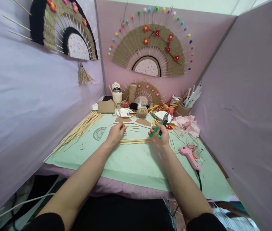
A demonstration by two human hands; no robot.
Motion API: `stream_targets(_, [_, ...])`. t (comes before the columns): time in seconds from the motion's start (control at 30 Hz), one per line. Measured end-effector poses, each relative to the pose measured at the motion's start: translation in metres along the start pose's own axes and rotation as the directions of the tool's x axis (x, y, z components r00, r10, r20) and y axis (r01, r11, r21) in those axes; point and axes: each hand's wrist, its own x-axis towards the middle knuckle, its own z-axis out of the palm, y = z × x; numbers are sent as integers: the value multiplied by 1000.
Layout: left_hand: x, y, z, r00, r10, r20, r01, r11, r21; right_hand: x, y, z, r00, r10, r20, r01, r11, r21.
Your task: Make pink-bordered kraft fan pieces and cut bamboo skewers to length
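My left hand (115, 132) is closed in a pinch on a thin bamboo stick (120, 114) that tilts up from the fingertips. In my right hand (162, 138) are green-handled pliers (159, 129), their jaws pointing up and away from me. Below and between my hands, a row of long bamboo sticks (134, 141) lies across the green tabletop. Shorter stick pieces (134, 127) lie just right of my left fingers. Two half-round cardboard pieces with pink edging rest behind the hands, a left one (123, 120) and a right one (143, 122).
A pink glue gun (190, 156) with a black cord lies on the right. Many loose sticks (78, 130) run along the left edge beside a printed protractor (99, 133). Twine (142, 112), a white bottle (117, 96) and pink cloth (188, 124) sit behind. Decorated fans (126, 48) hang on the walls.
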Motion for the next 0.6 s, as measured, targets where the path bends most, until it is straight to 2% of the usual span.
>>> stream_targets(0.1, [0, -1, 0, 1000, 16, 6, -16, 999, 50, 0, 0, 0, 1000, -3, 2, 3, 1000, 3])
stream_targets(0.3, [1, 1, 4, 999, -10, 43, 10, 1000, -1, -1, 0, 0, 1000, 6, -3, -6, 1000, -5])
stream_targets(0.43, [1, 3, 6, 993, -50, 110, 59, 995, -82, -2, 0, 2, 1000, 11, -8, -11, 1000, -7])
stream_targets(0.6, [0, 4, 4, 993, 7, 116, 5, 995, -103, -1, -1, 2, 1000, 23, -6, -23, 1000, 1])
